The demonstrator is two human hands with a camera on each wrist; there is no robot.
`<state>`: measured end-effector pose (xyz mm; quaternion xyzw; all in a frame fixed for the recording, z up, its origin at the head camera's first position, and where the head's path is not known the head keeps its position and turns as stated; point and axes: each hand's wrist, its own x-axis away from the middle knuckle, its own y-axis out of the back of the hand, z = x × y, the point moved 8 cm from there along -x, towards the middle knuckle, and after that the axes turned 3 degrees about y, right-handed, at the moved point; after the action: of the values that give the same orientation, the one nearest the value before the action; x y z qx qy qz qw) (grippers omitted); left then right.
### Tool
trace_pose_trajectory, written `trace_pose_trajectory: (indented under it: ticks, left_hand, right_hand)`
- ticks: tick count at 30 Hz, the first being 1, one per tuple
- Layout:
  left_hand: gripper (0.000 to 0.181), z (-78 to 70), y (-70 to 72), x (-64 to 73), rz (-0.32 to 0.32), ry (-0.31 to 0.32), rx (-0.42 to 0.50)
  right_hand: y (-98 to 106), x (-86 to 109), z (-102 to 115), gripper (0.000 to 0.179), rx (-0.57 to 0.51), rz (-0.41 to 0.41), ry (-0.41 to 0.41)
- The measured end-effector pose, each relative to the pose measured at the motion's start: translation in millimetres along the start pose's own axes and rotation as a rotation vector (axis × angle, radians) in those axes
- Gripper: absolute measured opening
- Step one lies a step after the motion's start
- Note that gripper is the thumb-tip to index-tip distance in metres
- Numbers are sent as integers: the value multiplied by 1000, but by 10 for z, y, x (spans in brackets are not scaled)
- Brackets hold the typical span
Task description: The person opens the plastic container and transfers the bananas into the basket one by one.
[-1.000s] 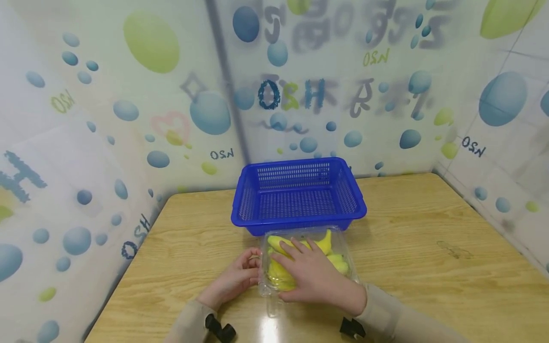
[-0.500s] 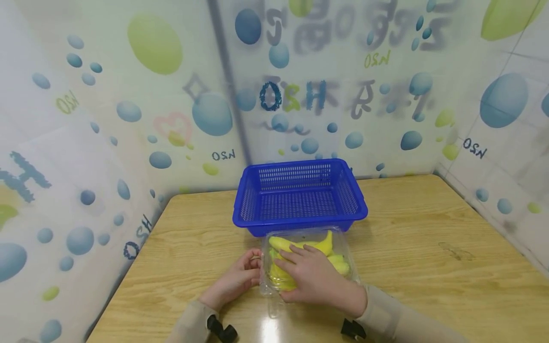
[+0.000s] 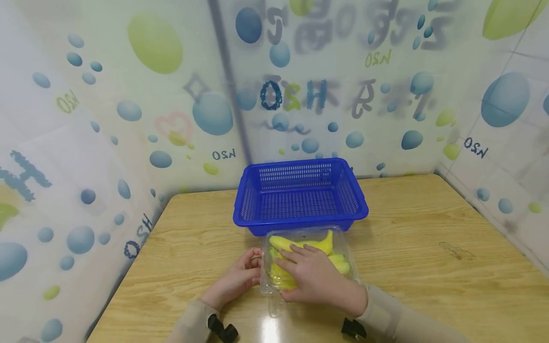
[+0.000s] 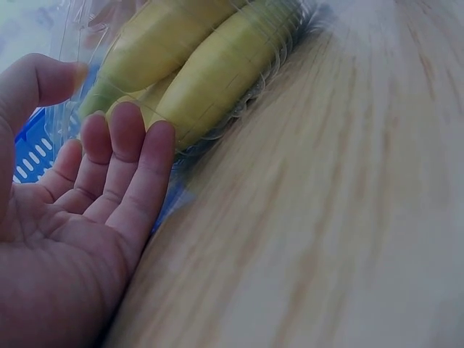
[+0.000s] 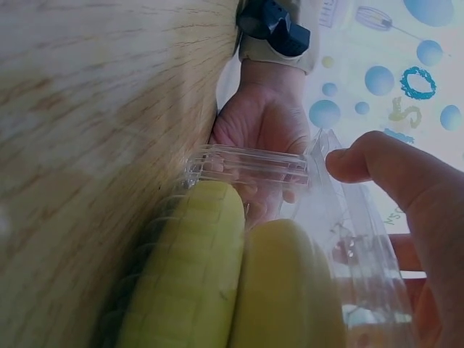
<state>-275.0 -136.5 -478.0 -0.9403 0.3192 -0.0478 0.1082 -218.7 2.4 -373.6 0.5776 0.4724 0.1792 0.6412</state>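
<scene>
A clear plastic clamshell box point(image 3: 343, 243) holding several yellow bananas point(image 3: 319, 245) sits on the table, just in front of the blue basket. My right hand point(image 3: 315, 276) lies across the top of the box with its fingers spread, hiding part of the fruit. In the right wrist view, the thumb point(image 5: 362, 159) is at the box's clear upper edge. Beside the box's left side is my left hand point(image 3: 236, 278), its fingers loosely bent and the palm facing the box. The left wrist view shows those fingertips point(image 4: 158, 141) at the clear wall, curled round nothing.
Behind the box stands a blue perforated plastic basket point(image 3: 300, 223) near the back wall. The wooden table point(image 3: 429, 247) is bounded by walls covered with patterned sheeting point(image 3: 171, 95). Each wrist wears a black device point(image 3: 221, 329).
The fingers of my right hand have shifted slightly on top of the box, between one second and half a second ago. The left hand, box and basket stay in place.
</scene>
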Motion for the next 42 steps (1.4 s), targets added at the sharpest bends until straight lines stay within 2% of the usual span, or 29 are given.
trace_pose_trajectory:
  ticks: [16,19,23,25,36,42]
  left_hand:
    - [32,18,-17,4,-17,6,-1]
    - [33,14,-23,-2,-13,1,0]
    - [35,-2,-27,-4,-8,-10,0]
    - [36,-12,-27,-3,-7,-15,-1]
    - [34,-16,-27,-2,-10,-10,-8]
    - [35,4,-6,-4,-26,7,-22]
  right_hand:
    - [-25,23,-8,64,-15,12,-12]
    - [39,23,-16,64,-16,-65,6]
    - [191,25,-40,61,-19,-235,31]
    - [221,27,-45,59,-14,-270,40]
    - [195,14,-16,57,-1,-217,33]
    - [136,10,-10,57,5,-143,14]
